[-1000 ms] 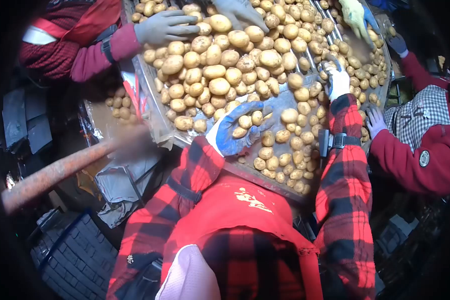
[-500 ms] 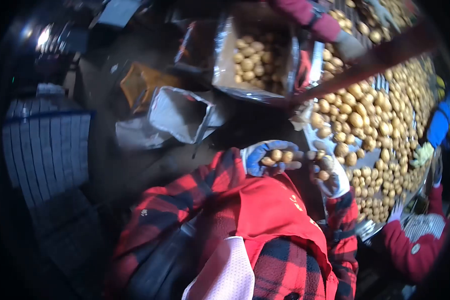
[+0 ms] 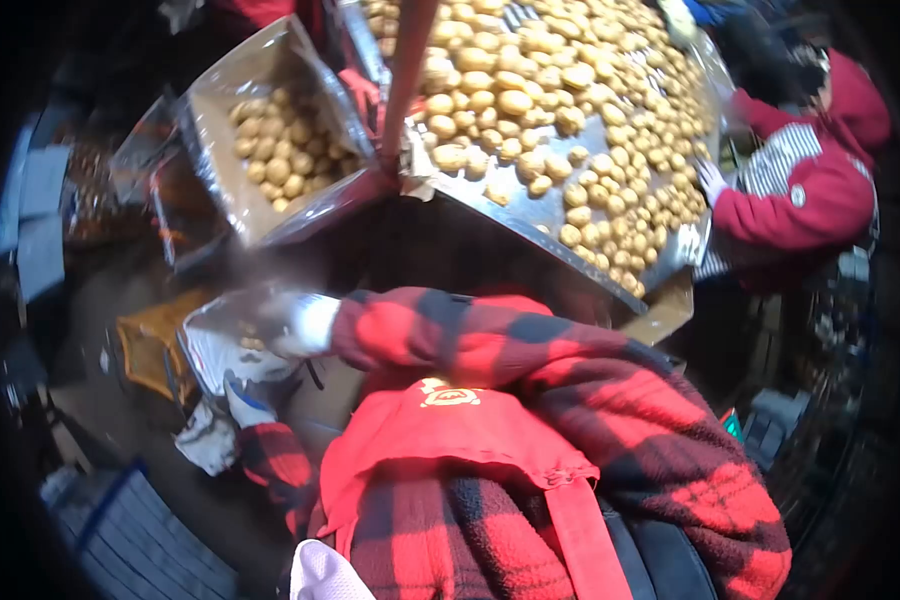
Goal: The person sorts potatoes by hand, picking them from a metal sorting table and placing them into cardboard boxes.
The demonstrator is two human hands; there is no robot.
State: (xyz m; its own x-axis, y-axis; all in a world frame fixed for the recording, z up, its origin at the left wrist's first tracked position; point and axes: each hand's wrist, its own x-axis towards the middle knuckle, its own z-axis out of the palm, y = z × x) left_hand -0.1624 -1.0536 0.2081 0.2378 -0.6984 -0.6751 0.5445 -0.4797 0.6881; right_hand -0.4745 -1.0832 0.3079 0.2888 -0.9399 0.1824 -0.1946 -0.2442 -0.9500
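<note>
My right hand (image 3: 298,322), in a pale glove, reaches across my body to the left over a white open-topped bag or box (image 3: 206,350). Motion smears its fingers. Just below it, my left hand (image 3: 250,402), in a blue and white glove, is at the near side of the same white container; its fingers are partly hidden. A few small potatoes (image 3: 253,344) show blurred at the container's mouth, close to my right hand. Whether either hand still grips any of them cannot be made out.
A plastic-lined cardboard box (image 3: 210,150) holds potatoes. A metal sorting table (image 3: 485,200) heaped with potatoes lies ahead, beside a red post (image 3: 406,90). A co-worker in a dark red hooded top (image 3: 840,200) stands at its right. An orange container (image 3: 152,350) sits at left.
My view has turned to the right. Both hands, which held small potatoes in front of my apron, have moved left to the white container.
</note>
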